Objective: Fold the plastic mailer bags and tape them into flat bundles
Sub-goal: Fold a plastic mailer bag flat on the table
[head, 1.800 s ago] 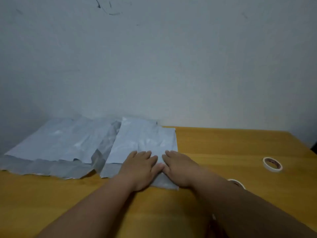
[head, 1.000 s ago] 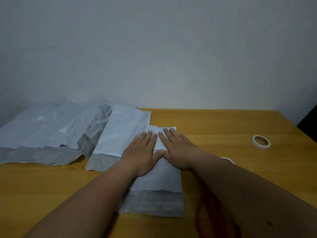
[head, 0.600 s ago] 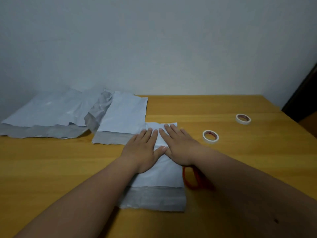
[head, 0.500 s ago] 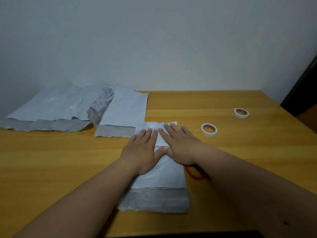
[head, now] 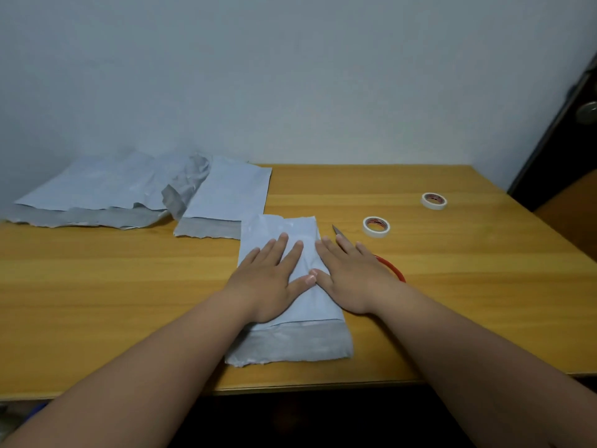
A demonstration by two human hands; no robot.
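Note:
A pale grey plastic mailer bag (head: 284, 337) lies lengthwise on the wooden table (head: 97, 286), its darker grey flap end toward me near the front edge. My left hand (head: 269, 279) lies flat on its left half with fingers straight. My right hand (head: 347, 279) presses flat on its right edge, thumbs of both hands nearly touching. Another mailer bag (head: 226, 195) lies behind it, and a crumpled pile of mailer bags (head: 106, 189) sits at the back left. Two white tape rolls (head: 376, 226) (head: 434, 200) lie to the right.
Scissors with red handles (head: 392, 270) lie under and beside my right hand, their blade tip (head: 337, 230) pointing away. A white wall stands behind the table. A dark door with a knob (head: 587, 113) is at the far right. The table's front edge runs just below the mailer.
The mailer under my hands has been drawn toward me, away from the other bags. My hands have spread slightly apart on it, and the view has tilted down, showing the table's front edge.

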